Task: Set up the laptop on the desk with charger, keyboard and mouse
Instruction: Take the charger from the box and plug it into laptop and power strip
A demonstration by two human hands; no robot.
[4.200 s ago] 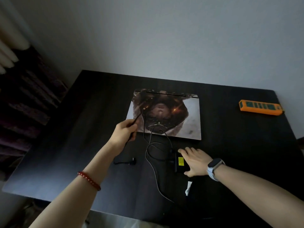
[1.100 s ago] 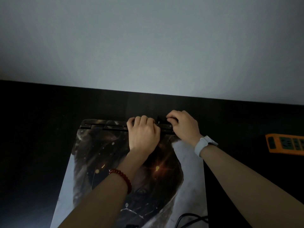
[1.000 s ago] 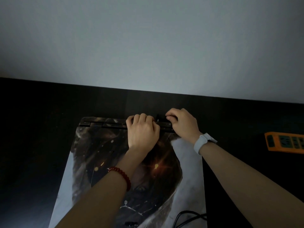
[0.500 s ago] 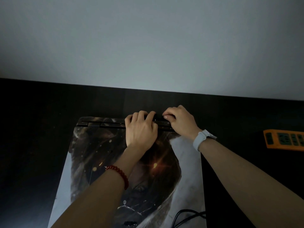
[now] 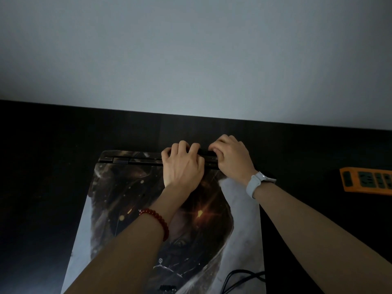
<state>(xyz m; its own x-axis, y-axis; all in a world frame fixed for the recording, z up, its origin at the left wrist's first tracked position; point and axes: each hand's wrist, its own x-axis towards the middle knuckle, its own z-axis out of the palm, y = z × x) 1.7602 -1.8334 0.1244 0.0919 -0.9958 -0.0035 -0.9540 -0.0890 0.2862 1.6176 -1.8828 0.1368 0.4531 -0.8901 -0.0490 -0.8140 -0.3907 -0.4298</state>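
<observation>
Both our hands curl over the far edge of the closed laptop [image 5: 148,219], left hand [image 5: 182,166] bracing it, right hand [image 5: 231,160] apparently pinching the charger plug, hidden behind our fingers. Charger cable [image 5: 239,279] trails near; laptop lies flat on the desk [image 5: 42,166].

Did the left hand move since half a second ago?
No. The left hand grips the laptop at its far edge as before, beside the right hand.
</observation>
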